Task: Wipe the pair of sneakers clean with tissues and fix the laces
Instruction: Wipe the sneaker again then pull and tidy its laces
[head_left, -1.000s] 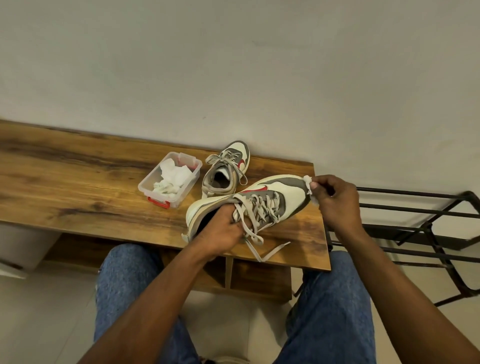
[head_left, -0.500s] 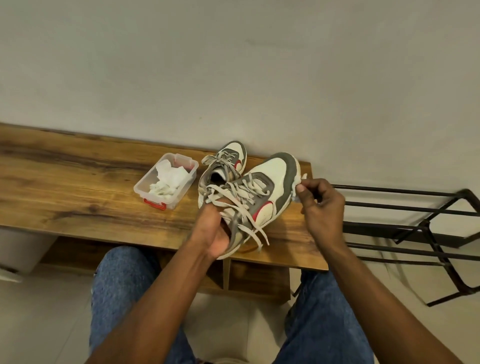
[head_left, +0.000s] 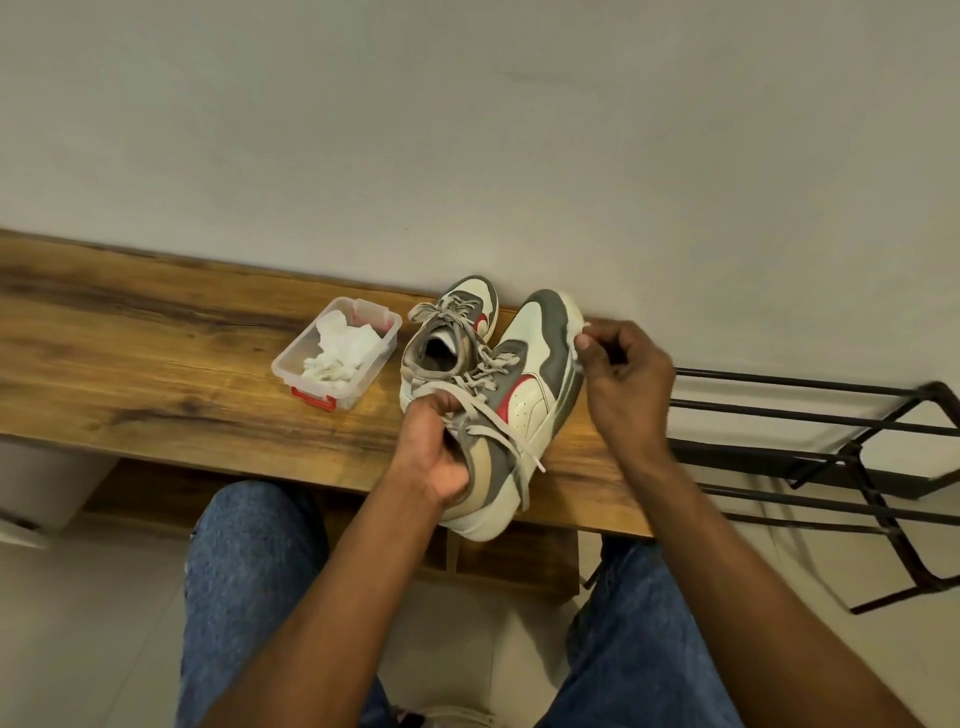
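Observation:
A cream, grey and red sneaker (head_left: 524, 395) is held above the wooden bench (head_left: 156, 364), toe pointing away from me, its loose laces hanging over the side. My left hand (head_left: 434, 452) grips it at the heel and collar. My right hand (head_left: 623, 384) pinches a small white tissue (head_left: 577, 347) against the sole edge near the toe. The second sneaker (head_left: 452, 332) stands on the bench just behind, laces loosely tied.
A clear plastic box (head_left: 337, 353) with a red latch holds crumpled white tissues, left of the sneakers. A black metal rack (head_left: 810, 441) stands to the right of the bench. A plain wall rises behind. My knees in jeans are below the bench edge.
My left hand has turned the sneaker from lying sideways to pointing its toe away, with the heel drawn toward me. My right hand with the tissue has followed along the toe edge.

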